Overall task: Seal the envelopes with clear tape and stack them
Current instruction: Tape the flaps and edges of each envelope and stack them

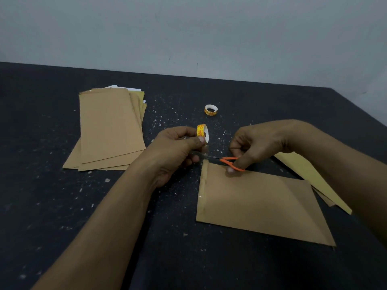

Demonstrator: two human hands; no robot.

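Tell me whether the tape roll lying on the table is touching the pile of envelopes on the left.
Apart. The head view shows bare dark table between the tape roll and the pile of envelopes.

The red print on the near tape roll (pixel 201 131) and far tape roll (pixel 210 110) is unreadable.

Left hand (pixel 176 151), right hand (pixel 257 141): shown bare. Left forearm (pixel 109 216), right forearm (pixel 345 164): seen uncovered along their whole visible length. Left thumbnail (pixel 201 139): apparently trimmed short; detail is blurred.
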